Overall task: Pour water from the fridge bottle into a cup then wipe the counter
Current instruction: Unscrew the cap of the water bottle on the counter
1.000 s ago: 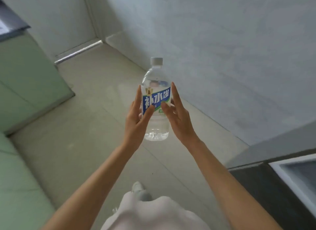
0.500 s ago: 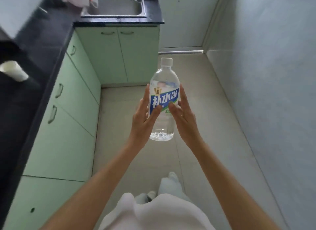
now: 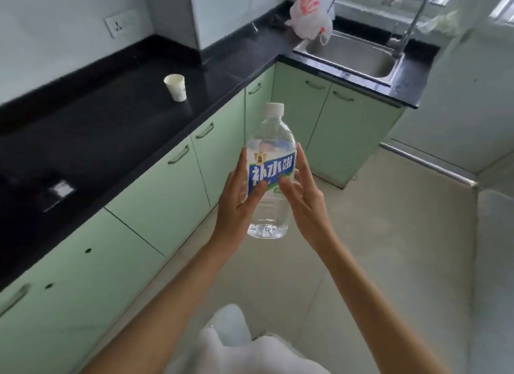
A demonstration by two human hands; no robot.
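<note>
A clear water bottle (image 3: 269, 139) with a white cap and a blue label is held upright in front of me, above the floor. My left hand (image 3: 237, 204) presses its left side and my right hand (image 3: 304, 198) presses its right side, fingers extended. A white paper cup (image 3: 175, 87) stands upright on the black counter (image 3: 111, 128), far to the left of the bottle and well out of my hands' reach.
Green cabinets (image 3: 167, 195) run under the L-shaped counter. A steel sink (image 3: 350, 56) with a tall faucet (image 3: 411, 20) sits at the back right, a plastic bag (image 3: 311, 14) beside it. Pale tiled floor (image 3: 389, 248) spreads to the right.
My view has swung left, from the wall and floor to the counter, bringing the cup and sink into sight. Both hands keep the same hold on the bottle.
</note>
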